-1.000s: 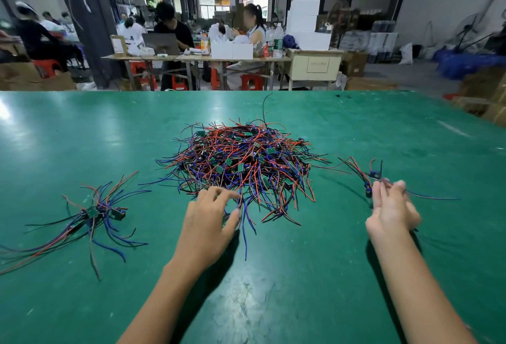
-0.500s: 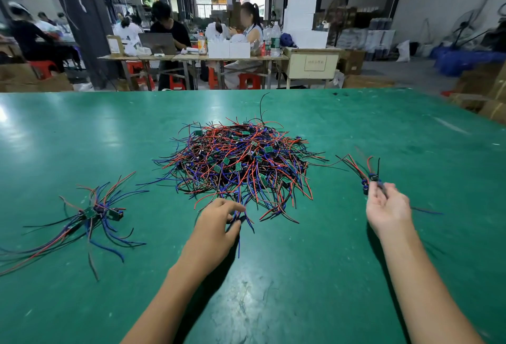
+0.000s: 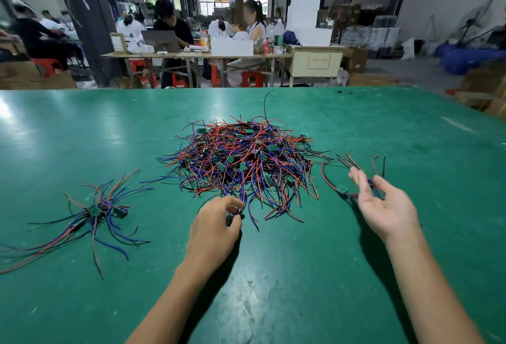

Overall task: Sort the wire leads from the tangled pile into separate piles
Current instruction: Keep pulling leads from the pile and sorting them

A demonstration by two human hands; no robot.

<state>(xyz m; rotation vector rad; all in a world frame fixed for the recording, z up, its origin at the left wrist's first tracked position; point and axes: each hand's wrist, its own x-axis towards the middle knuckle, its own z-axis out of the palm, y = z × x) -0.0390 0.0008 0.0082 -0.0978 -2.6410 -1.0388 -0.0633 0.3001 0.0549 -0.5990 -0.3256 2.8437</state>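
Glossy green table (image 3: 82, 130), tangled pile (image 3: 241, 163) at centre, left hand (image 3: 216, 230) pinching a lead at its 6 o'clock edge, right hand (image 3: 383, 206) palm-up, fingers apart, sorted piles at 9 (image 3: 93, 215) and 3 o'clock (image 3: 353, 176), busy workshop benches (image 3: 197, 55) at 12.

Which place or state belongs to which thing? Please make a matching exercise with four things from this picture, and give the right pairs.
Things:
1. big tangled pile
2. small sorted bundle
3. left hand
4. right hand

Places or states:
A. palm up, fingers straight, beside a few loose leads at the right
B. lies apart on the left side of the green table
C. pinches leads at the near edge of the pile
D. middle of the table, the most wires by far

Pairs: 1-D, 2-B, 3-C, 4-A
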